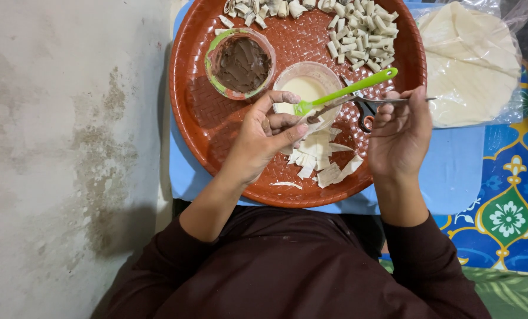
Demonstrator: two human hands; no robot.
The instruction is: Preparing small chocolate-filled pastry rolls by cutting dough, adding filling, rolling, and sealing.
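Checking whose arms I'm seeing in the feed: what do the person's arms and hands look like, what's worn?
Both arms wear dark brown sleeves pushed up toward the elbows, leaving the forearms bare. The left hand and right hand are bare: no gloves, and no watch or bracelet visible.

We see a small cut piece of pale dough wrapper pinched flat in our left hand's fingertips, above the loose heap of wrapper squares on the round red-brown woven tray. A green silicone brush slants across it, bristle end low on the piece, handle rising toward our right hand. That hand seems to grip a thin metal utensil, though its fingers hide how.
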